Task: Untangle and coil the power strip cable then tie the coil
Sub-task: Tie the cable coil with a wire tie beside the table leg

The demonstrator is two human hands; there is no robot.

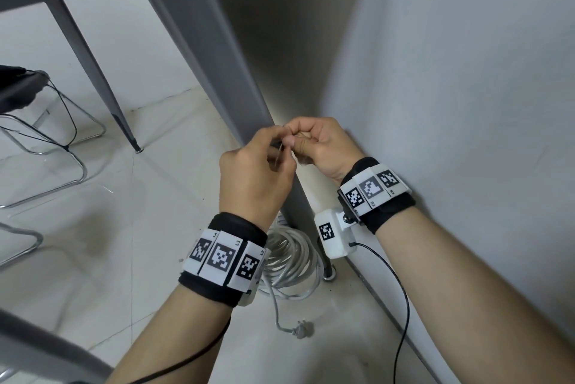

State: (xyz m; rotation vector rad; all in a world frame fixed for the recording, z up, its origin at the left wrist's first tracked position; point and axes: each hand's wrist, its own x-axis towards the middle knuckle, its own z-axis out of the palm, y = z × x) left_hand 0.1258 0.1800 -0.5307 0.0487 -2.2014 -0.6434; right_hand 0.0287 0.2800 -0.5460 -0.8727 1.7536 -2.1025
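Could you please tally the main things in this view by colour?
White: 2, coiled white power cable and its white plug
Grey: 2, grey metal table legs
Black: 1, black chair seat
Total: 5

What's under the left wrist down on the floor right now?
A coiled white cable lies on the floor beside the table leg, its plug trailing loose. The left wrist covers the coil's near-left side, so any tie there can't be seen.

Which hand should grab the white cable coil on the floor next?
Probably the left hand: the coil lies right under its wrist. Both hands pinch a thin tie; the right hand is nearer the wall.
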